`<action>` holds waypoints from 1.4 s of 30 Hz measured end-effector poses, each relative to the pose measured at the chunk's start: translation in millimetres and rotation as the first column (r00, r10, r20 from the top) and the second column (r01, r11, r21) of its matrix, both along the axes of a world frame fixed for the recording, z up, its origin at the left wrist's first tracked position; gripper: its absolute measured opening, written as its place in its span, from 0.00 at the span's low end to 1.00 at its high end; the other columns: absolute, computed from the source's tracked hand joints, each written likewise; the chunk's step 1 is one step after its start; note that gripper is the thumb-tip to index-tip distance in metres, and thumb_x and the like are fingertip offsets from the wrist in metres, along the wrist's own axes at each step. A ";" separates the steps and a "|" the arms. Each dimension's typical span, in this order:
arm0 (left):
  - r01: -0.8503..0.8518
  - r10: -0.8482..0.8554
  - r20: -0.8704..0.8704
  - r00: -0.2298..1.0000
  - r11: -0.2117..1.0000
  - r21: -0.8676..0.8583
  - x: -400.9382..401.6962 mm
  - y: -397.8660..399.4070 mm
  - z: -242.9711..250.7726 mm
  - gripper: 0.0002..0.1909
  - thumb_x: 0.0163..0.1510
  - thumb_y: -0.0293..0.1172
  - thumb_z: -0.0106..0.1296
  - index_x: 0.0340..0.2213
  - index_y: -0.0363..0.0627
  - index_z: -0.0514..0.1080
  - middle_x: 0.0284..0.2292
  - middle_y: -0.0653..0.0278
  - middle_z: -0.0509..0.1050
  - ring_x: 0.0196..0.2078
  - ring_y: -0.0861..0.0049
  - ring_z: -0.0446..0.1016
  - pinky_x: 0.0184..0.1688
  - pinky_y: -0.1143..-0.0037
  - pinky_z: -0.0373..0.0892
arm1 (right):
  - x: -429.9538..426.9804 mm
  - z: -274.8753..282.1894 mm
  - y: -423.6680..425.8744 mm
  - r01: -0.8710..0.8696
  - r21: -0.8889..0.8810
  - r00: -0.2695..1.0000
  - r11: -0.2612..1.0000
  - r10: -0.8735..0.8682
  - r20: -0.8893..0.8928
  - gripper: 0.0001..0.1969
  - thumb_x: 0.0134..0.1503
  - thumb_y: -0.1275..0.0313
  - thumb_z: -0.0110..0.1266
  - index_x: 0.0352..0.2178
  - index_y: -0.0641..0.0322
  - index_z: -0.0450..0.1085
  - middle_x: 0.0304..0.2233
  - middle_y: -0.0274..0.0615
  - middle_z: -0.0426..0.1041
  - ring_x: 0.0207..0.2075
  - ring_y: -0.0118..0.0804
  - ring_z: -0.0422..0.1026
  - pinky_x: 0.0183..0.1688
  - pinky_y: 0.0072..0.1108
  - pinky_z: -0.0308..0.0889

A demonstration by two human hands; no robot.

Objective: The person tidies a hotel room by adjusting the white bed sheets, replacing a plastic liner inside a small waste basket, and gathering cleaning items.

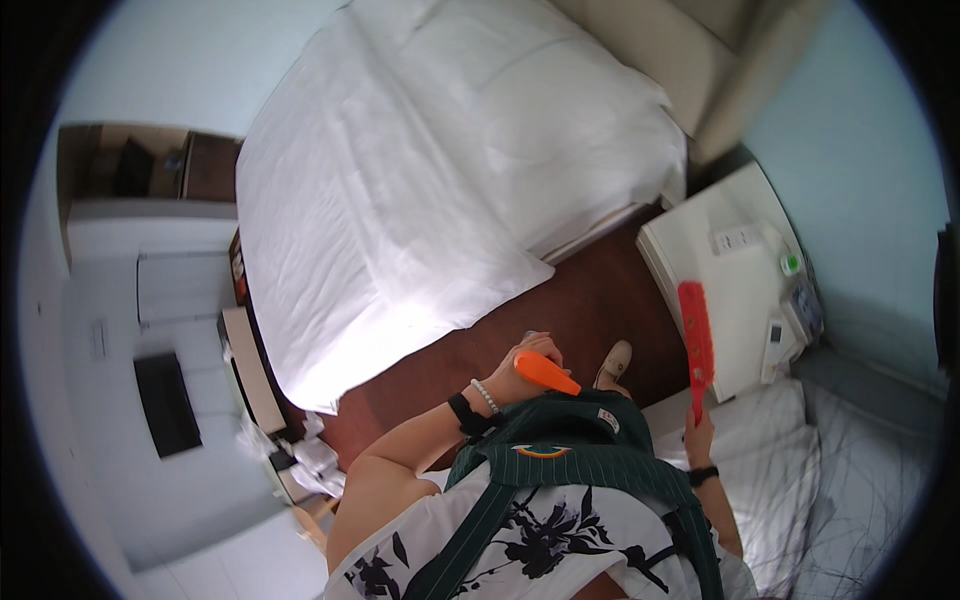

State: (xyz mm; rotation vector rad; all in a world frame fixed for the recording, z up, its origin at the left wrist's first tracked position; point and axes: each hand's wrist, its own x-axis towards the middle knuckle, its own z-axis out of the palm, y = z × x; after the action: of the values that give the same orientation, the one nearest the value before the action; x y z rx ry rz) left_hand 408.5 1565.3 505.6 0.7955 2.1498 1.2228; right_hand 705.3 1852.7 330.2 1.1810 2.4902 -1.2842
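Note:
My left hand (525,367), with a pale bead bracelet and a black band at the wrist, is closed around an object with an orange plastic top (547,373), near the front of a dark green apron (562,424). The rest of that object is mostly hidden by the hand and apron. On the right, my right hand (699,439) grips the handle of a long red brush (697,334), which points away from me beside the white nightstand. A bed (420,165) with a white cover lies ahead, its cover draped over the near edge.
The white nightstand (675,262) carries a small device (775,341), a green-marked item (790,263) and a box. A second white-covered bed (757,427) is at the lower right. Dark wood floor (600,300) shows between the beds. Desk, wall television (167,405) and white bundled cloth (319,461) are at left.

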 end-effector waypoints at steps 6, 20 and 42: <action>-0.352 0.353 -0.021 0.935 0.935 0.032 19.8 -135.6 44.2 0.10 0.38 0.23 0.56 0.26 0.44 0.67 0.23 0.67 0.68 0.31 0.74 0.67 0.37 0.76 0.64 | -35.4 71.8 -30.5 -0.249 -0.040 0.966 0.968 0.252 0.067 0.13 0.53 0.64 0.46 0.27 0.68 0.65 0.20 0.54 0.68 0.24 0.52 0.68 0.27 0.33 0.62; -0.823 0.852 -0.131 0.507 0.523 0.219 177.8 -407.9 129.2 0.18 0.39 0.21 0.56 0.36 0.43 0.69 0.21 0.71 0.68 0.28 0.81 0.67 0.51 0.72 0.56 | -227.7 180.8 -262.7 -0.818 -0.077 0.563 0.570 0.821 0.091 0.15 0.47 0.63 0.52 0.29 0.68 0.67 0.17 0.44 0.68 0.17 0.33 0.68 0.18 0.26 0.61; -0.891 0.888 -0.076 -0.454 -0.449 0.071 327.5 -596.0 116.7 0.17 0.35 0.17 0.52 0.33 0.38 0.71 0.22 0.66 0.65 0.25 0.79 0.65 0.32 0.79 0.63 | -454.8 129.7 -673.0 -0.610 -0.433 0.759 0.663 0.646 -0.082 0.13 0.51 0.64 0.49 0.21 0.60 0.58 0.11 0.30 0.56 0.08 0.24 0.55 0.09 0.18 0.53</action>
State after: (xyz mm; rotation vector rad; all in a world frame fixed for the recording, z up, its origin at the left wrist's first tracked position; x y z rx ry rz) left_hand 736.0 969.4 622.3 -1.9551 2.6582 1.7010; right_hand 250.5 1179.6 459.9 0.2032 2.0677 -1.4099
